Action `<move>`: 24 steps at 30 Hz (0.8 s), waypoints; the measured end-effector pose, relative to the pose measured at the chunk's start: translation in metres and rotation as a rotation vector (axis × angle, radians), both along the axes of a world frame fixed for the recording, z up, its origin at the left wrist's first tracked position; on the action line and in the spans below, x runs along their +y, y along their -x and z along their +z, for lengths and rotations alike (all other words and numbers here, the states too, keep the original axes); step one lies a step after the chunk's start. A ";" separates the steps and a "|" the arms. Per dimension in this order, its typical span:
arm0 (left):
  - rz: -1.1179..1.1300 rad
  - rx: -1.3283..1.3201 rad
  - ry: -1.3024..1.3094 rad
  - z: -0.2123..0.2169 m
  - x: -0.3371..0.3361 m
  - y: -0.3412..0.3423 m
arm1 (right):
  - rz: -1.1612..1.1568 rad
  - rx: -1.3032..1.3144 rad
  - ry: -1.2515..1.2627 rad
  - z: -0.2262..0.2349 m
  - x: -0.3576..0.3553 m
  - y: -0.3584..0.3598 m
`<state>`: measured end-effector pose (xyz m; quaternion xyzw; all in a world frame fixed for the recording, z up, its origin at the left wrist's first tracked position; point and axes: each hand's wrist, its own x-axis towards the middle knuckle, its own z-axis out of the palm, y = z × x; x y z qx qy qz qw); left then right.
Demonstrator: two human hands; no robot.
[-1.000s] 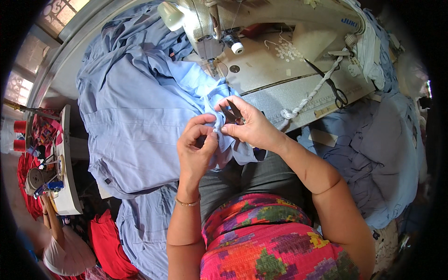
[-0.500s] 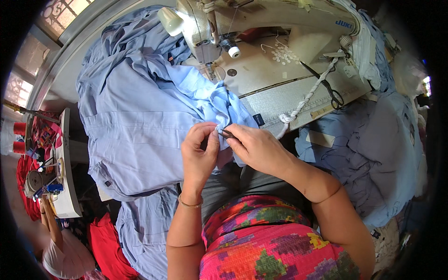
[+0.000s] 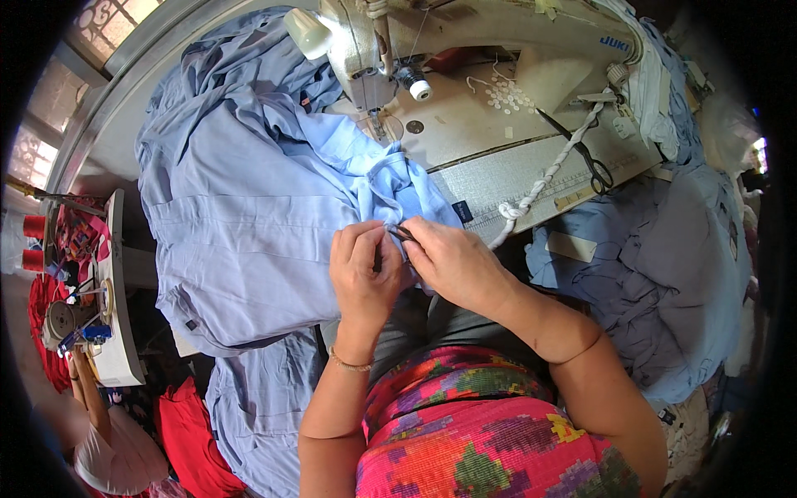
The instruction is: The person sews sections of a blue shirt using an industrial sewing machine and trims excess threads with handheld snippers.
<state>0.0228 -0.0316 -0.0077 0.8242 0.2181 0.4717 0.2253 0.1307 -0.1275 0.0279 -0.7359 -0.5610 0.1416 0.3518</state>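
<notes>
Both hands, left hand [image 3: 363,270] and right hand [image 3: 452,264], are pinching closed on a light-blue shirt [image 3: 249,224], apparently trimming threads; sewing machine [image 3: 365,50] at twelve o'clock.

A garment [image 3: 249,232] lies spread across the sewing table [image 3: 531,178], left of the scissors [image 3: 585,153] and a twisted cord [image 3: 540,183]. The sewing machine [image 3: 365,41] stands behind it, more fabric heaped at right [image 3: 656,282].
</notes>
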 end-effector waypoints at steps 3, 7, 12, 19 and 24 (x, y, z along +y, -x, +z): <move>0.030 0.000 -0.079 -0.001 -0.001 -0.001 | 0.003 -0.051 -0.017 -0.001 0.001 0.001; 0.062 0.012 -0.157 -0.001 -0.002 -0.003 | -0.046 -0.123 -0.026 -0.005 0.002 0.008; 0.059 0.037 -0.069 -0.002 -0.011 -0.003 | -0.116 -0.092 -0.018 -0.009 0.006 0.006; 0.034 -0.045 0.045 -0.004 -0.005 -0.004 | -0.072 0.014 -0.102 -0.009 0.002 0.003; 0.027 -0.043 0.069 -0.007 -0.005 -0.003 | 0.006 0.073 -0.057 -0.002 0.000 -0.001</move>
